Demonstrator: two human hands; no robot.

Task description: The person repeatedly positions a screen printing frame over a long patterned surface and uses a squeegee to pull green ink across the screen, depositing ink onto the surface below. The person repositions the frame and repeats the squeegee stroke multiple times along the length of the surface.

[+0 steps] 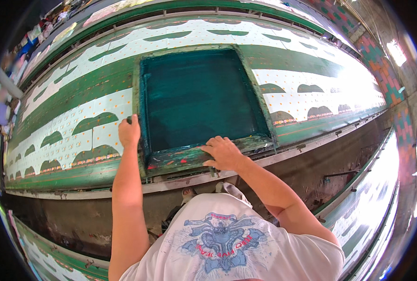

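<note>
A large screen-printing frame (185,159) lies on the long green table, its worn rails stained green with some red smears. Dark teal mesh (196,98) fills its inside. My left hand (130,132) is closed at the frame's left rail, its fingers partly hidden. On the near rail, right of its middle, rests my right hand (223,153), with fingers spread and thumb apart. White cut pieces with small orange dots (96,136) lie flat left of the frame, and similar white pieces (283,93) lie to its right.
The green printing table (91,175) runs left to right, with a metal rail (311,140) along its near edge. Another table (368,201) with white pieces stands behind me at the right. Piled cloth-like items (35,37) show at the far left.
</note>
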